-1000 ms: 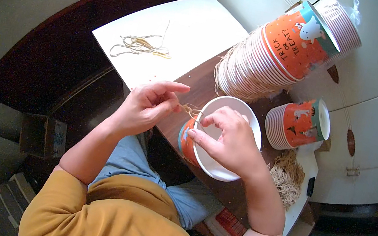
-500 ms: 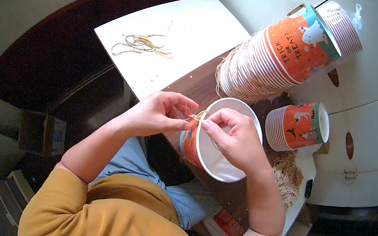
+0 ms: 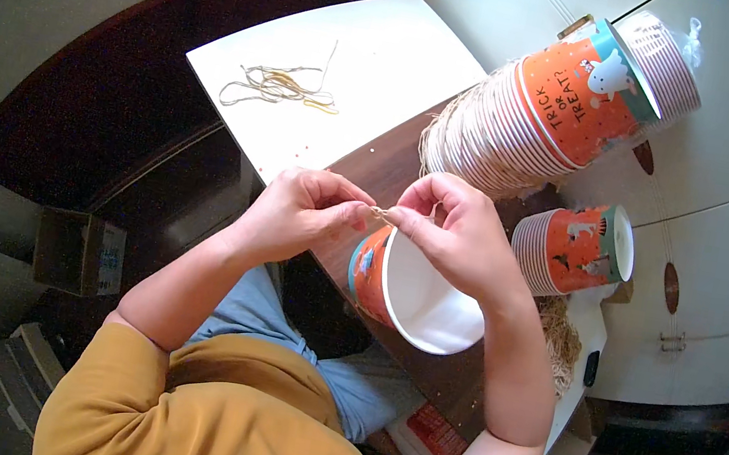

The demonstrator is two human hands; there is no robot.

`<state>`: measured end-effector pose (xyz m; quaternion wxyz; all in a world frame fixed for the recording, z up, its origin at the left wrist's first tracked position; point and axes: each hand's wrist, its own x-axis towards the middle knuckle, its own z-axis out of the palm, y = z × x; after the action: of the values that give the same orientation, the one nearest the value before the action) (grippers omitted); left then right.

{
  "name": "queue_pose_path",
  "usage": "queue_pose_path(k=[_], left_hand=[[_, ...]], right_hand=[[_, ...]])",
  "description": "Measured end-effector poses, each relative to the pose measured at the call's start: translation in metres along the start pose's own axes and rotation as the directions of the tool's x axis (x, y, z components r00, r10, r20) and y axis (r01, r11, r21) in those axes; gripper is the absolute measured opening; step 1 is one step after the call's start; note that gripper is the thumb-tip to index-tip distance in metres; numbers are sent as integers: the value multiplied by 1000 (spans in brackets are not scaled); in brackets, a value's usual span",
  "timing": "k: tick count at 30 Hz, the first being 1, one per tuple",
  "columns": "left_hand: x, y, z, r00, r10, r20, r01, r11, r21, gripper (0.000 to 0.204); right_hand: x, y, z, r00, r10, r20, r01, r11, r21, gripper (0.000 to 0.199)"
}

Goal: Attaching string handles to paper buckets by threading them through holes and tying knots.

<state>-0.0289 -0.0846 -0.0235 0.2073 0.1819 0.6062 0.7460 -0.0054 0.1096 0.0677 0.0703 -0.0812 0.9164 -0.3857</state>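
Note:
Just above the rim of a paper bucket [image 3: 429, 302], my left hand [image 3: 300, 214] and my right hand [image 3: 458, 236] face each other, each pinching a piece of beige cord [image 3: 380, 214]. A small twisted knot or loop of it shows between the fingertips; where the rest of the cord runs is hidden. The bucket is white inside and orange with a teal band outside. It lies tilted on the brown table, its mouth toward my right forearm, and my right hand covers part of its rim.
Behind stands a leaning stack of nested orange buckets [image 3: 562, 102] with cords at their rims. A shorter bucket stack [image 3: 572, 248] sits at the right, beside a bundle of beige cord [image 3: 560, 345]. Loose cords [image 3: 282, 84] lie on the white board [image 3: 387, 46] at the far left.
The cord between my fingertips has drawn from an open loop into a smaller twist. My right hand has shifted slightly up, uncovering more of the bucket's inside.

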Motion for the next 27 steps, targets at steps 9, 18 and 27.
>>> queue_pose_path(k=[9, 18, 27], left_hand=[[8, -2, -4, 997, 68, -28, -67, 998, 15, 20], [11, 3, -13, 999, 30, -10, -30, 999, -34, 25], [17, -4, 0, 982, 51, 180, -10, 976, -219, 37]], right_hand=[[8, 0, 7, 998, -40, 52, 48, 988, -150, 22], [7, 0, 7, 999, 14, 32, -8, 984, -176, 17], [6, 0, 6, 998, 17, 56, -5, 981, -194, 16]])
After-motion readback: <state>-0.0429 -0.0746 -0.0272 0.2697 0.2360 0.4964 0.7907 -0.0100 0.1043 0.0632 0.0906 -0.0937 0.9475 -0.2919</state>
